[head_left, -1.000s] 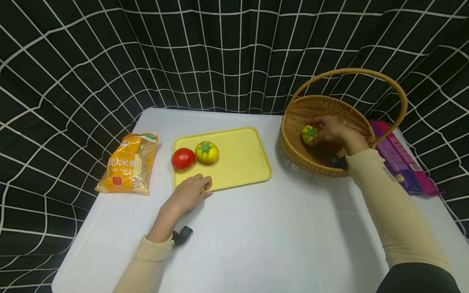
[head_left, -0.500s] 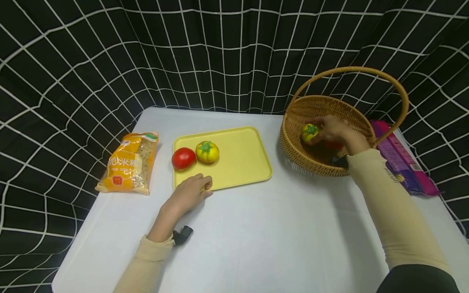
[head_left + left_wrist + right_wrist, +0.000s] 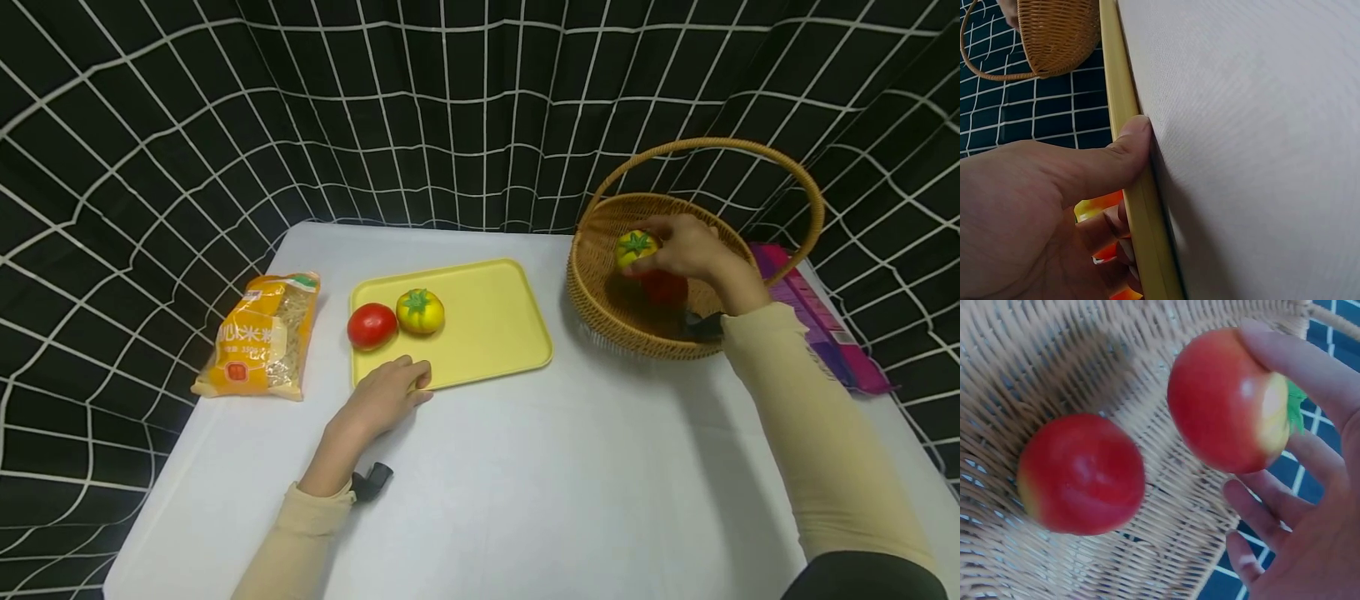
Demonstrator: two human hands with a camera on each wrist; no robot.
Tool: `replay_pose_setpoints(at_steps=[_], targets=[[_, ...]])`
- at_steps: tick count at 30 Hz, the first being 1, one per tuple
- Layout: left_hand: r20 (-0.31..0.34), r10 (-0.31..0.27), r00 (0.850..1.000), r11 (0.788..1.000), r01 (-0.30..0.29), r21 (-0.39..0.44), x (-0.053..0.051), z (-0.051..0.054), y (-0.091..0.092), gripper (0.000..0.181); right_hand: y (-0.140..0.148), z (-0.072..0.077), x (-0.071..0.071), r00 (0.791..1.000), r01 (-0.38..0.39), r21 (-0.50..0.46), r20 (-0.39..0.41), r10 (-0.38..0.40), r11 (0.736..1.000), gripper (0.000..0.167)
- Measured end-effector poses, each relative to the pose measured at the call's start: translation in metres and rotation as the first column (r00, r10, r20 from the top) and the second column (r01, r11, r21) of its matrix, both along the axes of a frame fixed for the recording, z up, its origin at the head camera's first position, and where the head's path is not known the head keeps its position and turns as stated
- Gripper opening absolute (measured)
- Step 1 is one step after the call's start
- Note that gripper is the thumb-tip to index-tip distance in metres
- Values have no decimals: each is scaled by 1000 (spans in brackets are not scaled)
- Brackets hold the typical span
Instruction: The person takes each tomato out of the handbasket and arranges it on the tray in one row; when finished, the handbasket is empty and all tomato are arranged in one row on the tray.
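Observation:
In the head view, my right hand point(image 3: 686, 247) holds a tomato point(image 3: 634, 247) with a yellow top and green leaves inside the wicker basket point(image 3: 600, 313). The right wrist view shows thumb and fingers around this tomato point(image 3: 1222, 403), raised off the basket's weave. Another red tomato point(image 3: 1082, 475) lies apart from it in the basket. My left hand point(image 3: 388, 393) pinches the near rim of the yellow tray point(image 3: 491, 321), thumb outside and fingers inside, as the left wrist view shows. On the tray's left part sit a red tomato point(image 3: 372, 326) and a yellow-topped tomato point(image 3: 421, 312), side by side.
An orange bag of rice noodles point(image 3: 258, 337) lies left of the tray. Behind the basket's right side is a purple and pink package point(image 3: 821, 325), partly hidden. The basket's tall handle point(image 3: 813, 200) arches above it. A black gridded cloth surrounds the white table point(image 3: 525, 483).
My right hand has risen a little with the tomato, and more of the red tomato below now shows. The left hand keeps its hold on the tray. The head view has shifted slightly.

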State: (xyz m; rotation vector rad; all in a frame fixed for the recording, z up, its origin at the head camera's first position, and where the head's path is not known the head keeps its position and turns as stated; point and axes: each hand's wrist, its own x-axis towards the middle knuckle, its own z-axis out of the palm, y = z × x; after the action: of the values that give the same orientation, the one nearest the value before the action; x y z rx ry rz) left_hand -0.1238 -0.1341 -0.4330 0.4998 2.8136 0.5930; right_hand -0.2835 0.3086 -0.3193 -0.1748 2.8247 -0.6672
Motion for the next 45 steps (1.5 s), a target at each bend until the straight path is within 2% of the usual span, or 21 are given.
replay_pose_setpoints(at_steps=[6, 18, 25, 30, 38, 45], targets=[[2, 4, 1000, 1000, -4, -6, -1, 0, -1, 25, -5, 16, 10, 1000, 7, -39, 13, -7, 999, 91], [1, 3, 1000, 1000, -3, -6, -2, -1, 0, 25, -22, 32, 24, 995, -29, -85, -100, 21, 996, 85], [3, 3, 1000, 1000, -3, -8, -2, -1, -1, 25, -49, 38, 34, 979, -98, -103, -190, 77, 990, 78], [6, 4, 1000, 1000, -4, -11, -2, -1, -1, 24, -71, 41, 41, 956, -161, -119, -265, 125, 980, 72], [3, -2, 1000, 1000, 2, -5, -2, -1, -1, 25, -105, 37, 50, 926, -234, -162, -338, 168, 959, 70], [4, 0, 1000, 1000, 0, 3, -2, -1, -1, 27, -134, 16, 55, 927, -234, -235, -347, 143, 943, 70]])
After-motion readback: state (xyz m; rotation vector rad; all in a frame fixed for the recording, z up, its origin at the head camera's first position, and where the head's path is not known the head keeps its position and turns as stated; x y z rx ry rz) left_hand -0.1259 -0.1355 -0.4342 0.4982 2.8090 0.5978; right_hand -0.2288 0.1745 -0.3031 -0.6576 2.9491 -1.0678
